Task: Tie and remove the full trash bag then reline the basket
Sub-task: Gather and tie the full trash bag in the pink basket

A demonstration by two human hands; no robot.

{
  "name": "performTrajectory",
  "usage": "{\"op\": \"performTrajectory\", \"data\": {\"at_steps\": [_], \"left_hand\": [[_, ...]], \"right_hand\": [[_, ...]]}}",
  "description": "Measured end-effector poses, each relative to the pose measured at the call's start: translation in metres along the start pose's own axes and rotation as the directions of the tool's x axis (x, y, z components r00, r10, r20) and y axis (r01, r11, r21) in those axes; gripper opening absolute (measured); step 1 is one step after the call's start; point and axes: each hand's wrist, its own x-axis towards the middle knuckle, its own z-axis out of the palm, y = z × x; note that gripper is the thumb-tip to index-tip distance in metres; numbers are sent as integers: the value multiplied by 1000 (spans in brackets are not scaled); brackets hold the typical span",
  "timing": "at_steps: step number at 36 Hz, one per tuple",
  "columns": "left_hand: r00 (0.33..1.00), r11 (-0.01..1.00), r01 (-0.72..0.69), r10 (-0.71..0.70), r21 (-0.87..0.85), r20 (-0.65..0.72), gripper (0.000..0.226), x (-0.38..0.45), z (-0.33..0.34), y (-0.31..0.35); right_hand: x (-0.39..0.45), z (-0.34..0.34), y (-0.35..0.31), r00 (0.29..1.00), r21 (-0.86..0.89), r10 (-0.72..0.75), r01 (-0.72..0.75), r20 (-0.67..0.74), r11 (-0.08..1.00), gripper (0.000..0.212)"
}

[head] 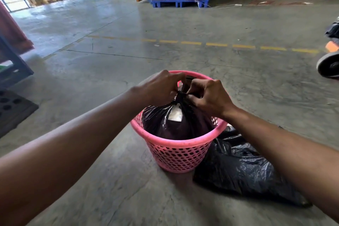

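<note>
Head view: bare concrete floor [165, 29] lies open ahead and to the left of the pink basket [178, 154]; a second black bag [242, 172] lies against its right side. Inside the basket sits the full trash bag [174, 124], glossy black, something white showing through. Left hand [161, 87] and right hand [209, 97] both pinch its gathered neck.

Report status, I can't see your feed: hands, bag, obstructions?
Left hand and right hand pinching neck of trash bag. Bag inside pink basket. Nothing blocking.
</note>
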Motion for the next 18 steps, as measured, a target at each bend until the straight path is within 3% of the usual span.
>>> {"op": "performTrajectory", "data": {"at_steps": [4,10,13,15,18], "left_hand": [[993,994,99,-102,-57,-57,25,-10,10,-14],[987,986,134,-142,-100,-74,27,-21,17,-20],[993,987,118,-121,-109,-17,35,-21,17,-11],[992,992,120,-121,30,37,45,-20,20,-8],[984,969,110,-137,222,110,51,-17,29,-3]], "right_hand": [[0,-7,10,993,-145,58,-44,98,988,5],[-14,-4,18,974,-217,96,-50,206,975,5],[-20,-12,18,990,-203,44,-16,134,979,23],[-25,-20,21,999,-240,36,-28,28,970,41],[-35,-27,30,978,-258,142,-177,-150,950,47]]}}
